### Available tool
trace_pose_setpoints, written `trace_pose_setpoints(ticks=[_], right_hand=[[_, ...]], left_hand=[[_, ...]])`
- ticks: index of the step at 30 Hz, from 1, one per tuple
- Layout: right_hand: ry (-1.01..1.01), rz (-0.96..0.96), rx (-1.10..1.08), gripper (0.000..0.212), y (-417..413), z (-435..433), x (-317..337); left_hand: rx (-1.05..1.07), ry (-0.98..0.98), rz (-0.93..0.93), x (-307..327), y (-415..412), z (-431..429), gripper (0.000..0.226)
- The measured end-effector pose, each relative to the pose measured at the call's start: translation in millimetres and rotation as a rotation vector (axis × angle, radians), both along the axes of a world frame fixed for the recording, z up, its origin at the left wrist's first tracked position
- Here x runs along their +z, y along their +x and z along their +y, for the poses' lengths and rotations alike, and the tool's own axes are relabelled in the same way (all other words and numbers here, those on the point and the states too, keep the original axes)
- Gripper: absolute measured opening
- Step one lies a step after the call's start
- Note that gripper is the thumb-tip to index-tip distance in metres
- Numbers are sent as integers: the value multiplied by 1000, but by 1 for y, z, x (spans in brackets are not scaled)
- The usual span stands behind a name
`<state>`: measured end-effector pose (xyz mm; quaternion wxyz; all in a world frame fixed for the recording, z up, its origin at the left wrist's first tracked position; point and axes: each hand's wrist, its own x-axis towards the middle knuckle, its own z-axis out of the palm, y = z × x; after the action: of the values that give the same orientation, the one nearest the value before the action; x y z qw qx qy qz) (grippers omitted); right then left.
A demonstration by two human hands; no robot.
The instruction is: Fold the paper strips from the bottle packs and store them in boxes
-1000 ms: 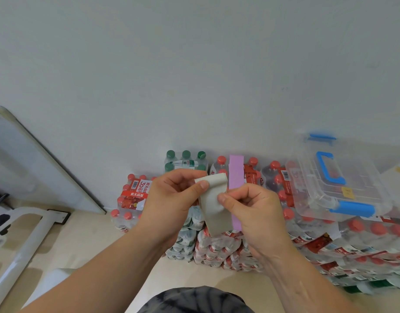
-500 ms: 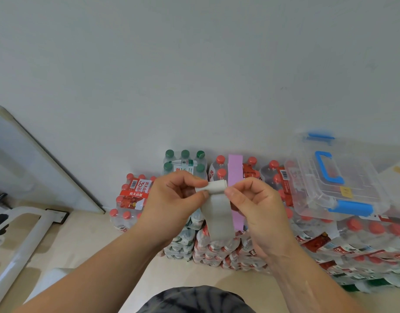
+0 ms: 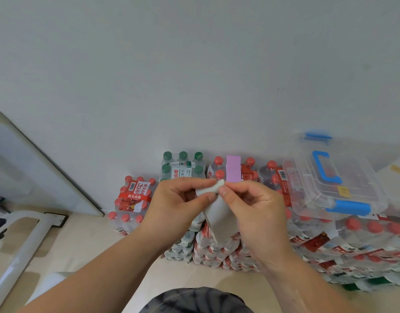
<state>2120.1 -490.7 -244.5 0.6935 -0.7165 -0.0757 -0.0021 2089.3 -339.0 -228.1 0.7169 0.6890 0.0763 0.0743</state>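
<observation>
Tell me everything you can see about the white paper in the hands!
The white paper strip looks thin, plain and matte. Its top end is bent over into a small fold; the rest hangs down. The left hand and the right hand pinch that folded top, holding it in the air before the bottle packs.

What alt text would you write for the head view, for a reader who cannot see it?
A left hand and a right hand pinch the folded top of a white paper strip. Behind, packs of bottles with red or green caps stand against a wall; a clear box with a blue handle rests on packs at right.
</observation>
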Motion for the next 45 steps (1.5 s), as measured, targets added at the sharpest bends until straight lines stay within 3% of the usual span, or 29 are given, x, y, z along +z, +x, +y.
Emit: trace_pose_setpoints(ticks=[9,13,15,20,26,45], right_hand=[[25,38,55,9,7,-4,-3],[50,56,-3,2,8,-4,-6],[57,53,-17,9,11,-7,-7],[126,93,22,6,10,-6,-3],[51,85,-40,6,11,-3,-8],[106,130,-26,7,12,-2,-11]], left_hand=[[-16,41,-25,-5,2,2,25],[12,-95,37,-4,3,1,22],[30,-136,74,-4,5,-1,24],[48,-109,46,-4,8,-1,24],[57,-105,66,-9,7,-3,27],[65,-91,141,-4,16,-3,16]])
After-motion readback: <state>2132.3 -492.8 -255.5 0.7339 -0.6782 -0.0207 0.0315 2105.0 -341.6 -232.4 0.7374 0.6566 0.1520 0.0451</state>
